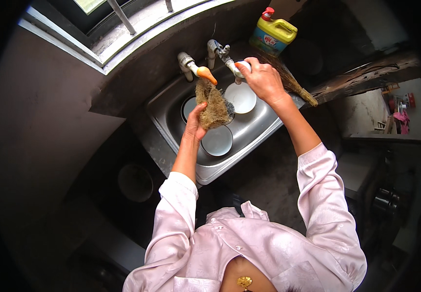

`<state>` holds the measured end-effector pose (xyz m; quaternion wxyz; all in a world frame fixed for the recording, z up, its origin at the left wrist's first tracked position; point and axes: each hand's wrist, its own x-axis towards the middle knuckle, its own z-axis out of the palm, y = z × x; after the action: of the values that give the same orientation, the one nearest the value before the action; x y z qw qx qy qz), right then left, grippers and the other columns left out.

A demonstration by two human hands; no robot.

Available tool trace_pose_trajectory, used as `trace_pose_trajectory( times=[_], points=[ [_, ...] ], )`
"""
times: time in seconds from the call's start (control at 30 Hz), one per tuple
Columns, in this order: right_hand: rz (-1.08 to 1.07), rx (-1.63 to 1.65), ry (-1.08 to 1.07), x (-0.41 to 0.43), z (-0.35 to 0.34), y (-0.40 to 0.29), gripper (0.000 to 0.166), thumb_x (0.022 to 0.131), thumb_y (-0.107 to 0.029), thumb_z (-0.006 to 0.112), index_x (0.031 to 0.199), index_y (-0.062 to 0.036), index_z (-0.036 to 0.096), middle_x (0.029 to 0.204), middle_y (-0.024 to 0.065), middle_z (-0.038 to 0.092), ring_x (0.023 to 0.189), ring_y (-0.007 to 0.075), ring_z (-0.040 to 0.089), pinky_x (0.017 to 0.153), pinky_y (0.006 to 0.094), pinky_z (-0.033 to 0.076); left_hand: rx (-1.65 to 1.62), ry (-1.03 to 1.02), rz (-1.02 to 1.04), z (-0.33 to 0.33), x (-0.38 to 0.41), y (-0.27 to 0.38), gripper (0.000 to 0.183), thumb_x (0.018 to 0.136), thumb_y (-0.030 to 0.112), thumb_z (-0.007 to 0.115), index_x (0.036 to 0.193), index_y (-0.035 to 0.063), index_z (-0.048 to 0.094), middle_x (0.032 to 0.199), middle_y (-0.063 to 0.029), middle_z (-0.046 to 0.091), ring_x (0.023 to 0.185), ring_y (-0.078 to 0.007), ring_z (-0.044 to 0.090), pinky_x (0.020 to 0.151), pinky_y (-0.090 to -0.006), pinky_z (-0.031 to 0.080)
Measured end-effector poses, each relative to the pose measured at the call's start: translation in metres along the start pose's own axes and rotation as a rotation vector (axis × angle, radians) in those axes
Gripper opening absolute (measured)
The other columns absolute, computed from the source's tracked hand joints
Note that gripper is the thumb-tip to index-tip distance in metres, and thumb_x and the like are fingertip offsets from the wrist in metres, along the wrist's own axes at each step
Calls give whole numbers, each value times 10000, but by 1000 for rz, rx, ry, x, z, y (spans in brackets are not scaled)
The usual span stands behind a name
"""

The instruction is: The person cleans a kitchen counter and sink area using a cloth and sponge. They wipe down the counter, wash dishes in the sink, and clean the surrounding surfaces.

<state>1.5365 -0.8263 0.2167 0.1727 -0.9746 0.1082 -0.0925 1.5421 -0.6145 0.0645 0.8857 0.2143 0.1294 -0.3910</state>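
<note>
My left hand grips a piece of tan loofah fibre above the sink. A tuft of grey scouring mesh shows at its right side. My right hand is closed around a small white rounded object beside the spout of the right tap. Whether that object is a cup or part of the tap I cannot tell. Below, in the stainless steel sink, lie a white bowl, another bowl and a third, which my left hand and the loofah partly cover.
A left tap with an orange end piece juts over the sink. Behind the right corner stand a yellow detergent jug with a red pump and a straw brush. A barred window is above. A round basin sits lower left.
</note>
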Motion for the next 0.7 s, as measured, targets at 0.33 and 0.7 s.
trace_pose_trajectory(
  times=[0.33, 0.7],
  points=[
    [-224, -234, 3, 25, 21, -2, 452, 862, -460, 552, 790, -14, 538, 656, 207, 628, 641, 378, 636, 598, 436, 521, 356, 182, 77, -1, 48, -28, 538, 798, 147, 678, 1224, -22, 397, 1085, -142, 581, 952, -242, 618, 811, -357, 528],
    [-341, -181, -57, 26, 21, 7, 359, 892, -421, 532, 856, -65, 524, 670, 187, 608, 637, 337, 625, 584, 414, 502, 430, 227, -43, -4, 69, -49, 535, 831, 93, 597, 1305, 13, 362, 1137, -134, 570, 991, -244, 603, 813, -377, 529]
  ],
)
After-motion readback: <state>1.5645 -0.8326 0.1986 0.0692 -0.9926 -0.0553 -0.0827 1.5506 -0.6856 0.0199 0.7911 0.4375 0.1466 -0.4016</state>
